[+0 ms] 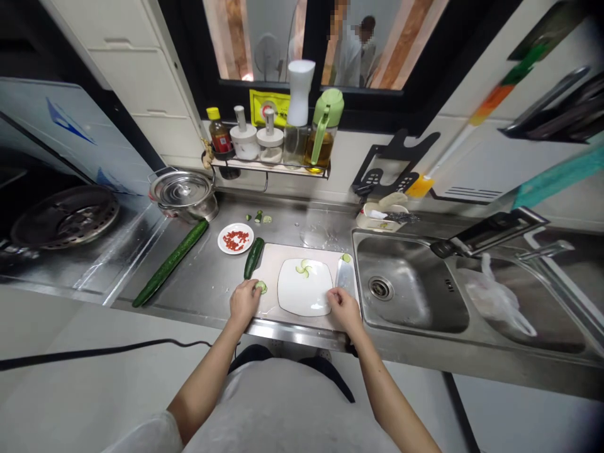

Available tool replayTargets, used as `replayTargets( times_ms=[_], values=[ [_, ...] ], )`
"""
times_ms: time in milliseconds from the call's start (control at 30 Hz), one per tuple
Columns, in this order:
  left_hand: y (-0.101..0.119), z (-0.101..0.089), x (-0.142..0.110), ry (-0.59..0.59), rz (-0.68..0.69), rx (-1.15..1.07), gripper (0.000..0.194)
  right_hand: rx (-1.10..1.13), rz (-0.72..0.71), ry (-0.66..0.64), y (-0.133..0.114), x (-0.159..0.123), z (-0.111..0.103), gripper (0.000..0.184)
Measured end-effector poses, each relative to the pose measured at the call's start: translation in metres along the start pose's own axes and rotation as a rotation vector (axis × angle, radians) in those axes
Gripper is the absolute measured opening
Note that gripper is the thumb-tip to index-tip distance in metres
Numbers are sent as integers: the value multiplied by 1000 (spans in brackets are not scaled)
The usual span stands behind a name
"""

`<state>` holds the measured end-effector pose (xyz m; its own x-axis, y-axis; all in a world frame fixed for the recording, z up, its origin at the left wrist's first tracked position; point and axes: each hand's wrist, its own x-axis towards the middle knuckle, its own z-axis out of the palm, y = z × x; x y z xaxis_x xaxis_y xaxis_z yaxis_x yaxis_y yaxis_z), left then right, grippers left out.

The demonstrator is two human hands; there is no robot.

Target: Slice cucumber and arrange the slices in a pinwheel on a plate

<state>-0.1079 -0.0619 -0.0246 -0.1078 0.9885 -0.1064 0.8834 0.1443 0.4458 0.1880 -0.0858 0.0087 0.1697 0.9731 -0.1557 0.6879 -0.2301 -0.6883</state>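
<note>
My left hand rests on the left edge of the cutting board, fingers curled on cucumber slices. Just beyond it lies a short cucumber piece. A white square plate sits on the board with a few cucumber slices at its far edge. My right hand is closed around the handle of a cleaver, whose blade lies flat on the board beside the plate. One slice lies by the blade's far end.
A whole cucumber lies on the steel counter left of a small dish of red bits. A lidded pot and a condiment rack stand behind. The sink is at right, with a plastic bag in its second basin.
</note>
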Motion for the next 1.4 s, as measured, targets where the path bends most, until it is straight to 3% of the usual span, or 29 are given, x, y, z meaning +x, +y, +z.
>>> replayTargets(
  times_ms=[300, 400, 567, 633, 733, 967, 1400],
  values=[
    [-2, 9, 2, 45, 32, -3, 26, 54, -30, -32, -15, -1, -1, 30],
    [-3, 11, 3, 46, 35, -4, 26, 108, -86, -133, -34, -7, -23, 31],
    [0, 9, 1, 47, 33, 12, 25, 114, -263, -474, -86, -22, -78, 30],
    [3, 8, 0, 51, 40, 31, 24, 109, -285, -506, -100, -23, -88, 30],
    [5, 9, -2, 68, 70, 52, 24, 47, -268, -500, -103, -23, -81, 26],
    [1, 15, -4, 93, 123, 7, 26, -3, -206, -557, -82, -24, -41, 22],
    [4, 14, 3, 36, 77, -114, 18, -5, -143, -499, -67, -25, -23, 20]
  ],
)
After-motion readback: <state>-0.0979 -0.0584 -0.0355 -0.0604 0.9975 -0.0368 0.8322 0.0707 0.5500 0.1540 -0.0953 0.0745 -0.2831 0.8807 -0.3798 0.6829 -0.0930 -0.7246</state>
